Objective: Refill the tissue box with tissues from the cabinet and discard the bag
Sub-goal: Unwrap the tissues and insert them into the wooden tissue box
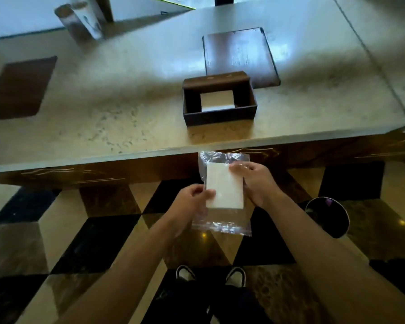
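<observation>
Tissue box (219,99), dark wood and open-topped, sits near the front edge of the stone bench (103,101), a pale patch showing inside; its flat lid (241,57) lies just behind. No writing can be read anywhere. Below the bench edge, both hands hold a white tissue stack (225,188) in a clear bag (222,220): left hand (192,199) pinches the stack's near corner, right hand (255,181) grips its far side. A round dark bin (327,216), perhaps, stands on the patterned floor (56,230).

Both bare forearms are reaching forward and converging at chest height. The left hand (192,198) is pinching with thumb over curled fingers, its grip closed; the right hand (255,181) is clasping from the opposite side, fingers bent inward.
</observation>
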